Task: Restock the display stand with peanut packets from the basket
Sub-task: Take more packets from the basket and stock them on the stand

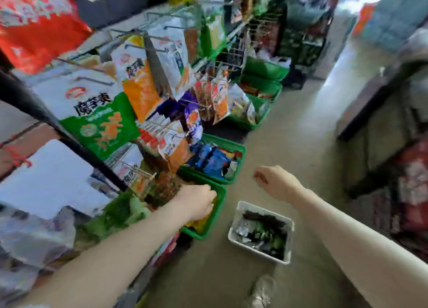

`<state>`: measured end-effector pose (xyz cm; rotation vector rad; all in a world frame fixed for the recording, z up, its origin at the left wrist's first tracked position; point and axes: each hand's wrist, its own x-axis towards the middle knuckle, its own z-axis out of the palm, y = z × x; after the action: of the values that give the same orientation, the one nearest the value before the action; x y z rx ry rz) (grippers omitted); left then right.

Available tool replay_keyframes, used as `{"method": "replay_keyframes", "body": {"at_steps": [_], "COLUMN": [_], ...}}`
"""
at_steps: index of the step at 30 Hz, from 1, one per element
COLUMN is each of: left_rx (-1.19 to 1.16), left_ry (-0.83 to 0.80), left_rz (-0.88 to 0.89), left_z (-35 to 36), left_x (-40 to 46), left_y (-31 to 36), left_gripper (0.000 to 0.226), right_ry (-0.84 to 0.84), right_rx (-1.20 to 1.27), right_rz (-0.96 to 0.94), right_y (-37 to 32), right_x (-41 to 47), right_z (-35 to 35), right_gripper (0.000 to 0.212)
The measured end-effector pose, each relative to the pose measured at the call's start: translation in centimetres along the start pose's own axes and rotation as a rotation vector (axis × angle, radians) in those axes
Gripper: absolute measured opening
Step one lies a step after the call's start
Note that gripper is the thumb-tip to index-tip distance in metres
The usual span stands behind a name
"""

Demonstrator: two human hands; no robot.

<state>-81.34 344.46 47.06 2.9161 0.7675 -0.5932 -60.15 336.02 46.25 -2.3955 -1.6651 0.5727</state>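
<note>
A white basket (238, 217) stands on the floor at lower centre, filled with several dark green and silver packets (264, 233). The display stand (157, 76) of wire hooks rises on the left, hung with orange, white and green snack bags. My left hand (196, 203) reaches into the nearest green crate (220, 205) at the stand's foot, fingers curled down among its packets; whether it grips one is hidden. My right hand (275, 182) hovers above and to the right of the white basket, fingers folded in, nothing visible in it. The whole frame is blurred.
More green crates (234, 148) of snacks line the stand's base toward the back. A large green and white bag (97, 120) hangs at left. A dark shelf unit (375, 127) borders the aisle on the right. My shoe (261, 291) shows at the bottom.
</note>
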Motion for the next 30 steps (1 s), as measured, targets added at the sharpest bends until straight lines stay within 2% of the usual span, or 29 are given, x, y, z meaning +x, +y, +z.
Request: {"method": "replay_keyframes", "body": {"at_steps": [8,13,19,21,24,26,30], "left_rx": [-0.246,-0.487,-0.655,-0.682,-0.687,-0.69,-0.684], "left_ry": [-0.328,-0.46,-0.597,-0.63,-0.644,-0.612,-0.533], "left_rz": [-0.045,-0.188,-0.268,-0.25,-0.259,-0.276,-0.267], "left_z": [9.0,18.7,33.0,37.0,44.9,48.8,53.9], "left_x": [17.7,25.4,34.8,37.4,41.4,43.4,45.8], "left_y": [10.4,13.2,15.4,15.6,15.5,15.1,14.4], "left_gripper": [0.028,0.018,0.026,0.027,0.026,0.028,0.037], "right_ry": [-0.254,-0.368,-0.567,-0.557,-0.399,-0.321,-0.3], "right_rx": [0.018,0.084,0.134,0.121,0.078,0.024,-0.007], "right_rz": [0.283,0.381,0.409,0.413,0.353,0.254,0.146], "right_y": [21.8,30.8,37.7,39.0,41.2,41.9,42.3], "right_x": [0.7,2.1,7.3,9.9,14.6,17.8,21.8], "right_z": [6.2,15.7,30.2,33.1,39.0,42.1,48.3], "right_gripper": [0.019,0.017,0.017,0.022,0.028,0.035,0.043]}}
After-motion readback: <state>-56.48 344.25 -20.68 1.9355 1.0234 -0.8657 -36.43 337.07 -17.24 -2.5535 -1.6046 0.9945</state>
